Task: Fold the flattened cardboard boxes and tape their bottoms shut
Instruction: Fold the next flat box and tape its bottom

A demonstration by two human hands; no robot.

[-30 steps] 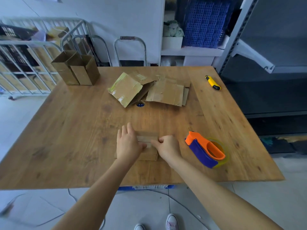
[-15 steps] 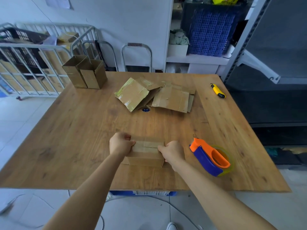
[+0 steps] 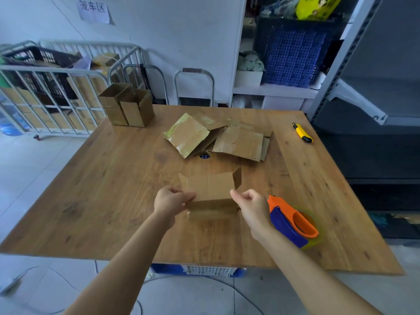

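**Box lifted off worktop, both hands on it**

My left hand and right hand pinch the lower corners of a small cardboard box, held w/ top flaps up, just above the worktop. Tape dispenser sits just beside my right hand. Flattened boxes lie further back; two folded boxes stand at far-left corner.

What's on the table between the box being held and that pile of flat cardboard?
In the head view, only a small blue round object, beside the pile; otherwise bare wood up to the held box.
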